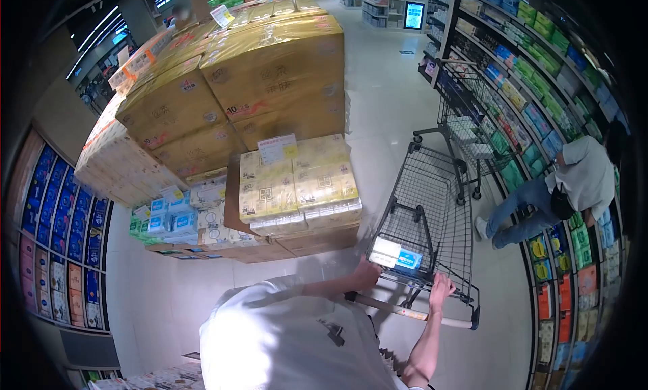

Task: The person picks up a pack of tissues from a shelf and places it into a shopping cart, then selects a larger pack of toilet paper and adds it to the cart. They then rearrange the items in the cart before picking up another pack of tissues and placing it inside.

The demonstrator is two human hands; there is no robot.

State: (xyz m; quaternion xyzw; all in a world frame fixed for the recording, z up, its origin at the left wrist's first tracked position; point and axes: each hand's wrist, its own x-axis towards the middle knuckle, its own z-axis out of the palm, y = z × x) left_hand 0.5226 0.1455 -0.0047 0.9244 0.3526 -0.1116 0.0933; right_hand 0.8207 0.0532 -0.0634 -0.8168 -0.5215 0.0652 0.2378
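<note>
A black wire shopping cart (439, 214) stands in front of me, its light-coloured handlebar (391, 305) nearest my body. My left hand (366, 274) is closed at the cart's rear left corner, with the fingertips partly hidden. At the rear rim of the basket, my right hand (442, 291) has its fingers curled over the wire edge. Inside the basket, close to my left hand, lie a white package (385, 251) and a blue package (409, 260) side by side.
Stacked brown cartons (277, 79) and wrapped tissue packs (297, 187) stand to the left. A second cart (466, 120) holding white packs is ahead. At right, a person (563, 187) leans toward the stocked shelves (540, 106). Blue packs fill the left shelves (64, 194).
</note>
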